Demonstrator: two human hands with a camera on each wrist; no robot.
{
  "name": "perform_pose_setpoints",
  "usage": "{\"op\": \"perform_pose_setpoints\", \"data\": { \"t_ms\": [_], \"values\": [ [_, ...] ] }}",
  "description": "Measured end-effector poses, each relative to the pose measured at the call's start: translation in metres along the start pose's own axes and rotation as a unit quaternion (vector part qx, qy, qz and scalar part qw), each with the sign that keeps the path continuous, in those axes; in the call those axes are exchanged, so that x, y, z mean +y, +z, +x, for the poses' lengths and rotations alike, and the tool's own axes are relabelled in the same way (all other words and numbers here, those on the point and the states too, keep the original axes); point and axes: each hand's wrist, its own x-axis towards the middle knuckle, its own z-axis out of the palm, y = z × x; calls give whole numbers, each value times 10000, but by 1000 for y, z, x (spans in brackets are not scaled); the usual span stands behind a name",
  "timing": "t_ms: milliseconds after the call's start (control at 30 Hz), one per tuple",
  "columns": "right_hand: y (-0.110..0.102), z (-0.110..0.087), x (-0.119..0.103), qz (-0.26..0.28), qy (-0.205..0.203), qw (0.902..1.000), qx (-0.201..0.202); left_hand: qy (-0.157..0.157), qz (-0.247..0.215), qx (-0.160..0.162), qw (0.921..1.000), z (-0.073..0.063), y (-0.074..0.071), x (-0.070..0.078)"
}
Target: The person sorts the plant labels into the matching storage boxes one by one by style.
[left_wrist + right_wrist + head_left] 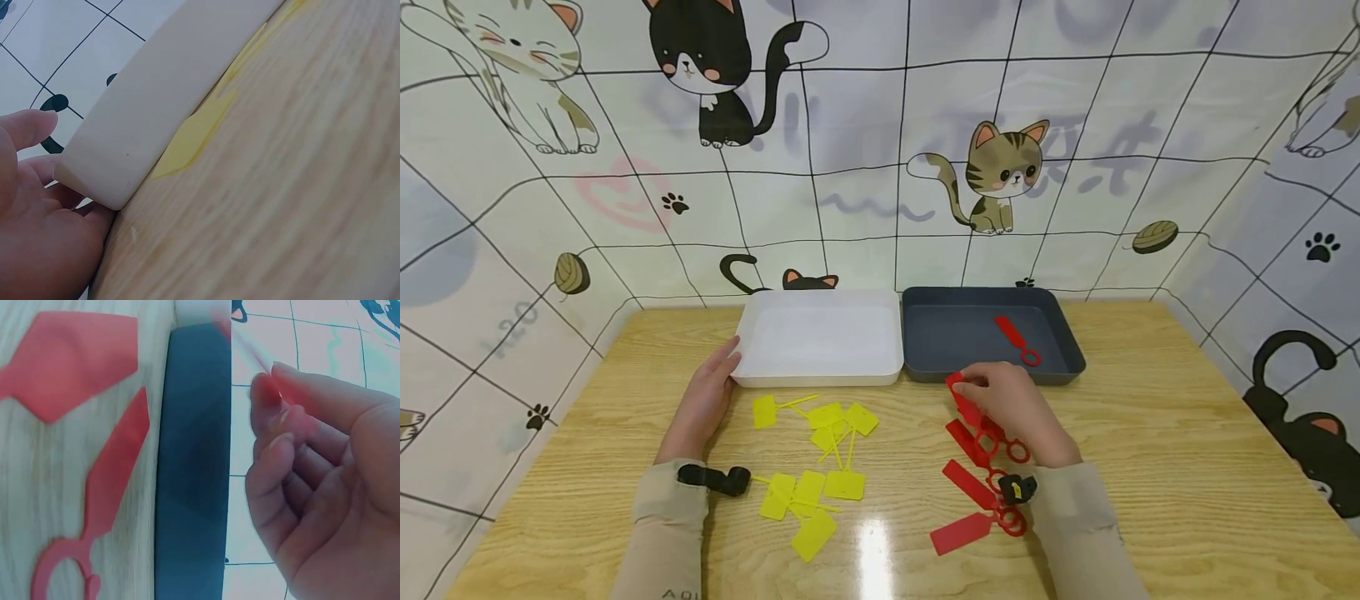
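My right hand (pixel 1011 404) pinches a red tag (pixel 953 382) with a ring end between thumb and fingers, above the front edge of the dark grey tray (pixel 925 333). The held tag is blurred in the right wrist view. Inside that tray lies one red tag (pixel 1011 332). Several more red tags (pixel 967 483) lie on the table below the right hand. At the white tray (pixel 820 337), my left hand (pixel 703 400) rests its fingers against the left side. In the left wrist view the thumb stands apart from the tray wall (pixel 137 112).
Several yellow tags (pixel 846 485) with thin stems lie in two loose clusters in front of the white tray. The trays stand side by side at the back of the wooden table (pixel 895 450). Cat-patterned cloth (pixel 865 167) rises behind and on both sides.
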Motion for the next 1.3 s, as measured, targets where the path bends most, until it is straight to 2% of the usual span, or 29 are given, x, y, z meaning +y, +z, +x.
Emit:
{"op": "perform_pose_setpoints", "data": {
  "t_ms": [233, 400, 600, 767, 833, 967, 1133, 1200, 1300],
  "values": [
    [-8, -1, 0, 532, 12, 9976, 432, -65, 199, 86, 9997, 0, 1, 0],
    [-12, -3, 0, 965, 161, 9924, 742, -36, 20, 40, 10000, 0, 1, -1],
    [-16, -4, 5, 1187, 238, 9869, 1065, 29, -133, -43, 9999, 1, 0, -1],
    [-19, -6, 7, 1699, 257, 9761, 1332, 41, -159, -59, 9998, 2, 0, -2],
    [-18, -4, 11, 2049, 298, 9671, 1479, 49, -145, -71, 9999, 2, -1, -2],
    [-10, 6, 36, 2712, 282, 9447, 1822, 25, -88, -66, 9999, 2, -1, -2],
    [6, 30, 94, 3608, 98, 8990, 2479, -47, -73, -17, 10000, 2, -1, -1],
    [10, 35, 114, 3934, 12, 8760, 2791, -45, -96, -4, 9999, 1, 0, -1],
    [2, 30, 117, 4199, 134, 8549, 3044, -38, -115, 18, 9999, 1, 0, -1]
  ]
}}
